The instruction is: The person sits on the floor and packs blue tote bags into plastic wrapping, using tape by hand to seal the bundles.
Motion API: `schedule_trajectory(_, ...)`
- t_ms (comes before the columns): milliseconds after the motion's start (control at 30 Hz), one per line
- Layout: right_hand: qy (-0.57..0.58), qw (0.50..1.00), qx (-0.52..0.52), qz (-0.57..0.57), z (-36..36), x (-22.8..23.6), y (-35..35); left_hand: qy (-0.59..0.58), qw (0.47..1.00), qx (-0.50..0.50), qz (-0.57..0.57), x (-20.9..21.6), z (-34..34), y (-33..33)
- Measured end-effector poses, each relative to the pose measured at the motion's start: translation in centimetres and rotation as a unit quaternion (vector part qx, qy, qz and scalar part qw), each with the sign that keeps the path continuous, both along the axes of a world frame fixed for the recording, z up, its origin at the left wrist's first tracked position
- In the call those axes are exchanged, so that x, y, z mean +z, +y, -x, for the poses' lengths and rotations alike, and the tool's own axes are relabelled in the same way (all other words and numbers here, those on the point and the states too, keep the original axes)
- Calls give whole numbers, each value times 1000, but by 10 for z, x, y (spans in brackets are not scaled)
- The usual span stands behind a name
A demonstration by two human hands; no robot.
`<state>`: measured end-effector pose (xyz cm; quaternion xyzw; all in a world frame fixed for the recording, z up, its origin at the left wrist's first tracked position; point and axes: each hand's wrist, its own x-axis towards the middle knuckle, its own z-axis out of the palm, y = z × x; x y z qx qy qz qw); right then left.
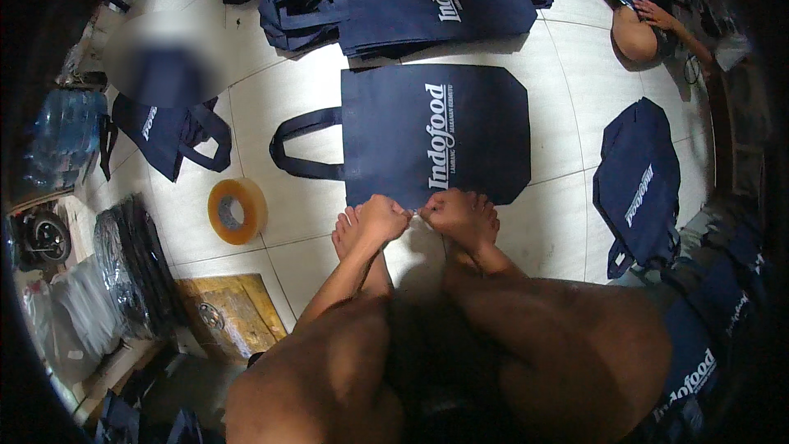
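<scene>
A dark blue carry bag with white lettering lies flat on the floor in front of me, its handle loop stretched toward the left. At its near edge, my left hand is closed, fingers curled in. Close beside it, my right hand is closed in the same way. A small pale bit shows between the fingertips of both hands, too small to name. My bare feet stand just outside the hands, partly covered by them.
Beyond the bag sits a pile of similar bags. Single bags lie at the right and left. A tape roll, water jug and plastic-wrapped stack are leftward. A person's hand rests upper right.
</scene>
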<state>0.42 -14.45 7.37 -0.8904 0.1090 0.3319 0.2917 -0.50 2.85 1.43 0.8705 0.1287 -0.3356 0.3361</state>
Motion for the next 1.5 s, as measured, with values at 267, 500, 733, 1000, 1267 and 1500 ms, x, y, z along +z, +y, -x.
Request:
schedule_trajectory(267, 22, 999, 32, 14, -1, -17, 3, -9, 1000, -18, -5, -18, 6, 0)
schedule_trajectory(500, 21, 998, -50, -38, -4, -7, -3, -16, 999, 27, 37, -3, 7, 3)
schedule_trajectory(733, 9, 999, 6, -52, 10, -85, -3, -50, 998, -24, -19, -5, 4, -3)
schedule_trajectory(1000, -19, 999, -36, -27, 0, -13, 6, -31, 999, -10, -24, -4, 3, -3)
schedule_trajectory(1267, 30, 993, -55, -98, 6, -46, -9, 62, 994, 22, 82, -5, 0, 9)
schedule_trajectory(1500, -3, 996, -28, -87, 9, -66, -6, 2, 1000, 5, 24, -18, 2, 7)
